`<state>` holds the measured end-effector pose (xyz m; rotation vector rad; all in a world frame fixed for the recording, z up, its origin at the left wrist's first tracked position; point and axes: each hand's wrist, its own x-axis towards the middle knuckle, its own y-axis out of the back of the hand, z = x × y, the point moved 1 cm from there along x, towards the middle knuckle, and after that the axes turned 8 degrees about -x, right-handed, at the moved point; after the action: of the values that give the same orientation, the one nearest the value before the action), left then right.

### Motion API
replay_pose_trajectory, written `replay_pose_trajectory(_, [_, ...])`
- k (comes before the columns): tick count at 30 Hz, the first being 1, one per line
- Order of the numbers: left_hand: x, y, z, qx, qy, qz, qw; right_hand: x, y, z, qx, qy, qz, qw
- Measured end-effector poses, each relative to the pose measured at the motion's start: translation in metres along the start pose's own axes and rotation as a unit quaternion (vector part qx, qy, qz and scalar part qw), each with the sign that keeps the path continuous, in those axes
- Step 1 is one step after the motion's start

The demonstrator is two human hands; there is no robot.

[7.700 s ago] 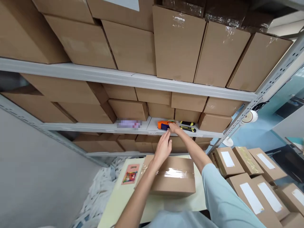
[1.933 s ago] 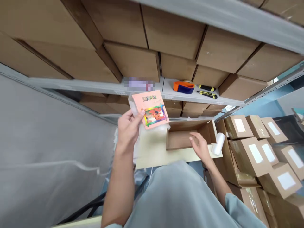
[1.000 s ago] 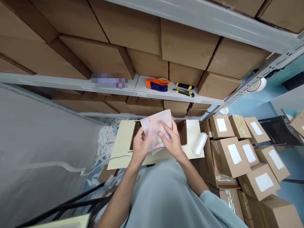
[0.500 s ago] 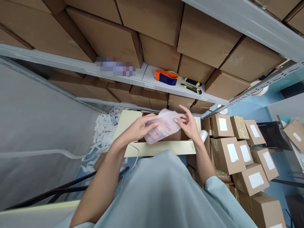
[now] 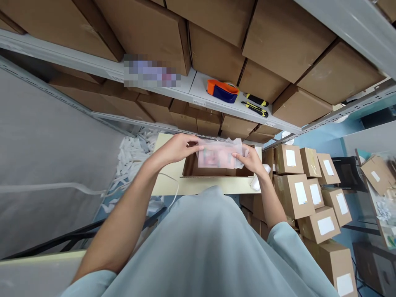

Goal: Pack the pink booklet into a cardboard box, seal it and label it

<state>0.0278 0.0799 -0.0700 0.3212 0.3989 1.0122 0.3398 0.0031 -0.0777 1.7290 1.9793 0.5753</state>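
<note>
Between my hands is a pinkish packet in translucent wrap [image 5: 218, 156], held above an open cardboard box [image 5: 193, 170]. My left hand [image 5: 184, 147] pinches the packet's left end between thumb and fingers. At its right end, my right hand [image 5: 249, 158] grips it with the thumb on the front and the fingers behind. What lies inside the wrap is blurred by the film. The box stands on a pale yellow table [image 5: 168, 187], its inside partly hidden behind the packet.
A roll of clear film [image 5: 256, 181] lies right of the box. On the shelf ahead are an orange and blue tape dispenser [image 5: 222, 90] and two utility knives [image 5: 255, 105]. Labelled cartons [image 5: 300, 196] are stacked at right; white scraps [image 5: 131, 159] heap at left.
The packet has turned from a tilt to nearly level and is stretched flatter. My right fingers have closed in on its right end. My view has shifted slightly.
</note>
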Motion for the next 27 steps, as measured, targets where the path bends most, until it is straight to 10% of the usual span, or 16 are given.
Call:
replay_pose_trajectory(8, [0.005, -0.034, -0.015, 0.112, -0.011, 0.038, 0.993, 0.010, -0.008, 0.017, -0.186, -0.001, -0.088, 0.979])
replay_pose_trajectory(19, [0.024, -0.095, -0.037, 0.370, 0.095, -0.108, 0.918, 0.046, -0.054, 0.046, -0.420, 0.008, -0.303, 0.856])
replay_pose_trajectory(27, [0.045, -0.112, -0.030, 0.381, 0.107, -0.143, 0.907, 0.056, -0.072, 0.053, -0.429, 0.018, -0.222, 0.875])
